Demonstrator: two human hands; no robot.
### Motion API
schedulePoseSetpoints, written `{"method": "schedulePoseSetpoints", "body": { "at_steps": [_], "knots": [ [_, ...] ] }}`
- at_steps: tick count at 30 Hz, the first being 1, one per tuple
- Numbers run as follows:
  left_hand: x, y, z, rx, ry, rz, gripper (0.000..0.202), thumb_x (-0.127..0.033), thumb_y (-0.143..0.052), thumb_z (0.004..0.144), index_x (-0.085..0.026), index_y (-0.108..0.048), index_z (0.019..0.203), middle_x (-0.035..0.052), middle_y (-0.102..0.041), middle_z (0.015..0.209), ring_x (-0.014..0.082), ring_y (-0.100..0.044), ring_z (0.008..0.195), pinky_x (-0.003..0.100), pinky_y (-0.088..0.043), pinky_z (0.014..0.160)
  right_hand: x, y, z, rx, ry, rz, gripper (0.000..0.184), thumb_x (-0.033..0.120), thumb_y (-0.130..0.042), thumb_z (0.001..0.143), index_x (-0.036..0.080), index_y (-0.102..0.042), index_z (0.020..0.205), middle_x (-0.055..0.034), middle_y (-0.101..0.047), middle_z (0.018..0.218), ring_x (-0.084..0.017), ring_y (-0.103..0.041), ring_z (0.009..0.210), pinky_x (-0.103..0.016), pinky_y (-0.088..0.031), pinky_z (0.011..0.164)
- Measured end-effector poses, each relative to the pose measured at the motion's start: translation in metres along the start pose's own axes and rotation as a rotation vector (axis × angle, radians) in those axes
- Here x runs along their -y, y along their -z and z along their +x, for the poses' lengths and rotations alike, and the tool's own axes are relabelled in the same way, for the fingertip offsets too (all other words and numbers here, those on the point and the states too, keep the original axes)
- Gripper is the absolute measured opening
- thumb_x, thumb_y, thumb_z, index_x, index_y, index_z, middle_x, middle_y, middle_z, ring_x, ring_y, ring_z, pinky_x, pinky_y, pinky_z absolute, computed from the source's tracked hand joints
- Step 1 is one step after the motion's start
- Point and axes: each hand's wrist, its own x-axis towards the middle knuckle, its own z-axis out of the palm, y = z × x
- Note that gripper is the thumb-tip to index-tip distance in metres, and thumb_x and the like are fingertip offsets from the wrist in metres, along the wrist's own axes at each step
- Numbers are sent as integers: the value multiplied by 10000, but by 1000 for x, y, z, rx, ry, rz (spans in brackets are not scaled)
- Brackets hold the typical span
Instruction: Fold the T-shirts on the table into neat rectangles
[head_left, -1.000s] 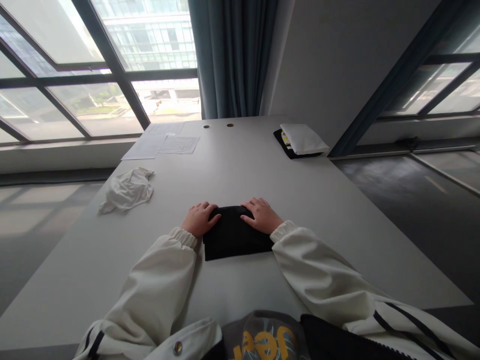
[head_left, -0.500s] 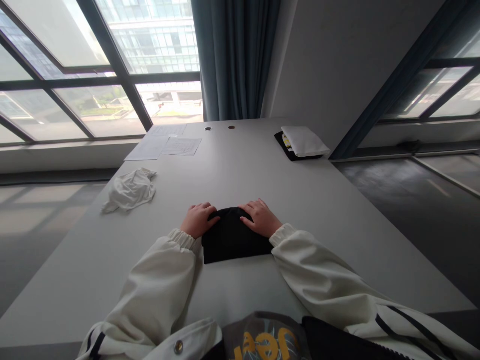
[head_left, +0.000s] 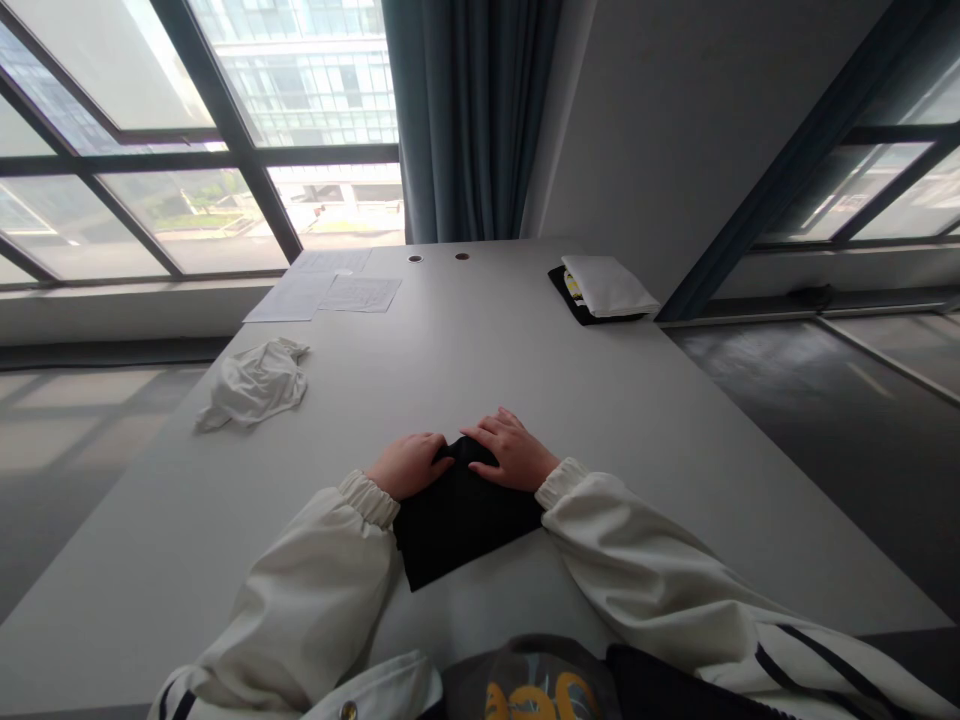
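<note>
A folded black cloth [head_left: 469, 525] lies at a slant on the white table in front of me; its exact kind of garment does not show. At its far left edge, my left hand [head_left: 409, 465] is closed, thumb on top and fingers over the rim. My right hand [head_left: 514, 450] grips the far right edge the same way, its fingers partly hiding the fabric. Between the two hands the cloth's far edge is bunched up a little. Left of them, apart from both hands, a crumpled white cloth [head_left: 259, 385] rests on the table.
Sheets of paper [head_left: 360, 294] lie at the table's far left. A folded white cloth [head_left: 611, 285] sits on a black item [head_left: 581, 312] at the far right. Two round holes are near the back edge of the table [head_left: 450, 345], before a blue curtain [head_left: 472, 120].
Both hands have drawn closer together and slightly nearer to me. The black cloth has turned, its near left corner now closer to me.
</note>
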Motion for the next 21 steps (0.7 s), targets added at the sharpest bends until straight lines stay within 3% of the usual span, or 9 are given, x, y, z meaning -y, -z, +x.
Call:
{"method": "schedulePoseSetpoints", "body": {
  "at_steps": [4, 8, 12, 15, 21],
  "knots": [
    [-2, 0, 1, -74, 18, 28, 210, -380, -504, 1060, -226, -629, 1131, 95, -752, 1137, 273, -727, 1048, 362, -523, 866, 4, 5, 1, -85, -91, -106, 540, 425, -725, 939, 210, -654, 1429, -150, -651, 1255, -329, -578, 1220, -642, -268, 1250],
    [-3, -1, 6, -122, 170, 63, 223, -392, -456, 1086, -232, -600, 1148, 87, -767, 1041, 280, -747, 959, 351, -511, 771, 22, 4, 3, -152, -179, -174, 571, 340, -636, 988, 201, -565, 1537, -192, -523, 1541, -372, -377, 1509, -663, -148, 1290],
    [-1, -6, 12, -174, 333, 36, 237, -392, -466, 1084, -229, -573, 1219, 105, -777, 1062, 288, -755, 976, 353, -510, 790, 37, -8, 5, 13, -204, -118, 621, 400, -563, 1033, 196, -474, 1613, -172, -440, 1658, -344, -348, 1556, -612, -195, 1295],
    [1, -10, 12, -222, 416, -9, 250, -382, -469, 1081, -223, -561, 1250, 115, -777, 1082, 292, -757, 986, 358, -511, 807, 35, -13, 7, 119, -258, -95, 623, 482, -529, 1051, 260, -453, 1628, -126, -340, 1726, -333, -293, 1593, -618, -179, 1295],
    [7, -6, 6, -225, 428, -301, 215, -400, -521, 1037, -252, -607, 1166, 53, -785, 1030, 247, -741, 953, 326, -504, 801, 7, -9, 7, 91, -465, -145, 682, 612, -581, 1004, 319, -477, 1612, -128, -290, 1746, -412, -156, 1623, -708, -157, 1259]
  ]
}}
